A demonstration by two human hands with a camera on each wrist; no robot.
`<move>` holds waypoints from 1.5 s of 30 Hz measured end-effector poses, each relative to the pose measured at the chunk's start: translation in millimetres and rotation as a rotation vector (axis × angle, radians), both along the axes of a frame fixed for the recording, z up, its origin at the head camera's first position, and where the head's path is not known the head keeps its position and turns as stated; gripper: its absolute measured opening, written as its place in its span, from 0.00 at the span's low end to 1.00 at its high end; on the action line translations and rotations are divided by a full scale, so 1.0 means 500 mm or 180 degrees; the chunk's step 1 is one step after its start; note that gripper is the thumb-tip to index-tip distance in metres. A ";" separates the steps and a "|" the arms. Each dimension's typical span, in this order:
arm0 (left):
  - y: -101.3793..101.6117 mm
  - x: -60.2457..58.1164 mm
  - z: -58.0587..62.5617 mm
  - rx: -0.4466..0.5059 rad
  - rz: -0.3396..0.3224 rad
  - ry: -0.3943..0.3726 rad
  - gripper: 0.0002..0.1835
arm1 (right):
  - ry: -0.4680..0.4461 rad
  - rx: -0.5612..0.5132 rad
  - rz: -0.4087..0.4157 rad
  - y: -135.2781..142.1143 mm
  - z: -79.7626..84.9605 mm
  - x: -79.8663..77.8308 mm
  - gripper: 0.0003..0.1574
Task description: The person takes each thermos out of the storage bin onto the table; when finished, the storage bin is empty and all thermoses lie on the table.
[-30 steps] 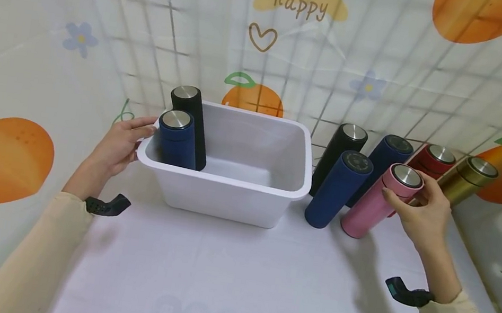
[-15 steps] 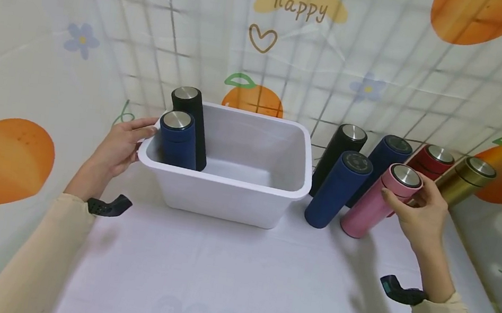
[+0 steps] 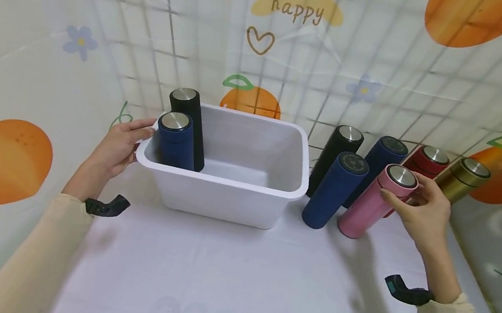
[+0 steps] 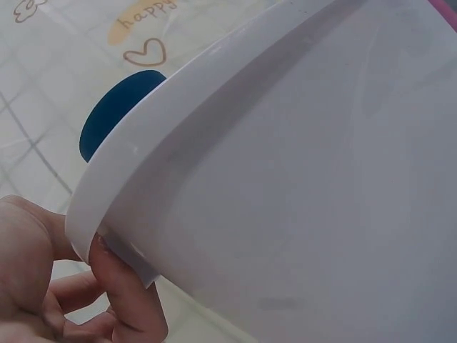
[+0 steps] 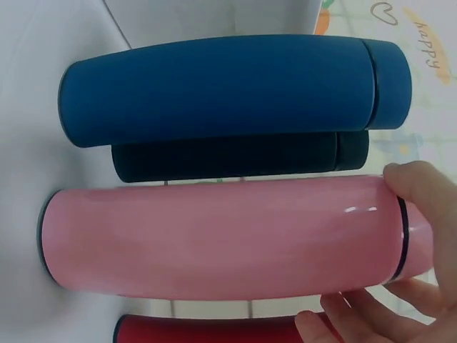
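My left hand [image 3: 118, 148] pinches the left rim of a white plastic bin [image 3: 225, 201]; in the left wrist view a finger hooks under the rim [image 4: 136, 153]. Inside the bin's left end stand a blue thermos bottle [image 3: 177, 149] and a taller black thermos bottle [image 3: 197, 127], both with steel-topped lids. Over on the right, my right hand [image 3: 428, 213] grips a pink thermos bottle [image 3: 366, 210] near its lid, thumb on one side and fingers on the other. The pink bottle stands on the table, as the right wrist view shows its body [image 5: 214, 239] in full.
Between bin and pink bottle stand a blue bottle [image 3: 335, 192] and a black bottle [image 3: 335, 155]. Another blue bottle [image 3: 384, 151], a red bottle [image 3: 426, 161] and a gold bottle [image 3: 461, 181] are behind. A wire grid [image 3: 176, 34] behind a printed cloth backs the white table [image 3: 215, 274].
The head view has shifted slightly. Both hands keep the same hold on the bin rim and the pink thermos bottle, which has not visibly moved.
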State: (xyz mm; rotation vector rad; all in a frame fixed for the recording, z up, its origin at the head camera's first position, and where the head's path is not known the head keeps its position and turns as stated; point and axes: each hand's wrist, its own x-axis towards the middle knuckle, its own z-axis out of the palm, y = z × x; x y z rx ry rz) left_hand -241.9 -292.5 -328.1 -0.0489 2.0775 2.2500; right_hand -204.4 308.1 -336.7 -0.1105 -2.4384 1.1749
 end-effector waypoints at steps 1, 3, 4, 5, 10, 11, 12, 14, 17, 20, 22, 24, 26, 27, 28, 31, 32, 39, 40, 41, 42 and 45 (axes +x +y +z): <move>0.000 0.000 0.000 -0.0002 -0.0004 -0.0002 0.30 | 0.0000 0.0000 0.0000 0.001 0.001 0.002 0.43; -0.002 0.001 0.000 0.0001 -0.0012 -0.0004 0.31 | -0.0024 -0.0019 0.0011 0.004 0.003 0.005 0.44; -0.004 0.000 0.000 0.0001 -0.0017 -0.0004 0.32 | -0.0026 -0.0034 0.0018 0.005 0.004 0.007 0.44; -0.005 0.000 0.001 0.0000 -0.0013 -0.0006 0.32 | -0.0017 -0.0072 0.0022 0.006 0.005 0.009 0.45; -0.005 -0.002 0.001 -0.0107 0.0026 -0.0008 0.31 | 0.0086 -0.0254 0.0052 0.012 0.009 0.024 0.44; -0.004 -0.002 0.001 -0.0142 0.0038 -0.0014 0.31 | 0.0085 -0.0275 0.0053 0.014 0.010 0.029 0.44; -0.003 -0.002 0.001 -0.0137 0.0036 -0.0022 0.31 | 0.0087 -0.0270 0.0040 0.014 0.011 0.034 0.43; -0.001 -0.003 0.000 -0.0146 0.0024 -0.0035 0.31 | 0.0090 -0.0258 0.0010 0.014 0.013 0.046 0.42; 0.001 -0.003 0.002 -0.0137 0.0009 -0.0041 0.31 | 0.0167 -0.0238 -0.0064 0.010 0.020 0.061 0.41; 0.002 -0.004 0.005 -0.0164 -0.0002 -0.0033 0.31 | 0.0295 -0.0210 -0.0124 0.003 0.029 0.074 0.40; 0.003 -0.005 0.006 -0.0214 0.0000 -0.0031 0.31 | 0.0363 -0.0215 -0.0128 -0.001 0.036 0.081 0.39; 0.004 -0.005 0.007 -0.0206 -0.0004 -0.0038 0.31 | 0.0426 -0.0223 -0.0096 -0.004 0.044 0.088 0.39; 0.004 -0.004 0.007 -0.0210 0.0000 -0.0046 0.30 | 0.0489 -0.0249 -0.0045 -0.010 0.051 0.095 0.39; 0.004 -0.004 0.007 -0.0214 -0.0001 -0.0051 0.30 | 0.0506 -0.0263 -0.0013 -0.012 0.055 0.099 0.39; 0.004 -0.003 0.007 -0.0217 -0.0003 -0.0055 0.30 | 0.0529 -0.0270 0.0017 -0.015 0.058 0.103 0.39; 0.004 -0.002 0.007 -0.0202 -0.0006 -0.0061 0.31 | 0.0558 -0.0320 0.0081 -0.025 0.069 0.114 0.39; 0.004 -0.001 0.007 -0.0193 -0.0008 -0.0059 0.31 | 0.0551 -0.0340 0.0098 -0.029 0.073 0.117 0.39; 0.003 0.002 0.007 -0.0171 0.0013 -0.0042 0.30 | 0.0579 -0.0412 0.0211 -0.059 0.093 0.132 0.40; 0.003 0.001 0.007 -0.0169 0.0011 -0.0042 0.30 | 0.0595 -0.0419 0.0230 -0.064 0.095 0.133 0.40; 0.003 0.000 0.006 -0.0167 0.0005 -0.0040 0.30 | 0.0609 -0.0436 0.0245 -0.069 0.097 0.135 0.40; 0.003 -0.001 0.006 -0.0170 0.0001 -0.0038 0.31 | 0.0625 -0.0455 0.0272 -0.074 0.099 0.136 0.40; 0.003 -0.003 0.003 -0.0180 0.0005 -0.0025 0.30 | 0.0697 -0.0479 0.0402 -0.090 0.105 0.137 0.40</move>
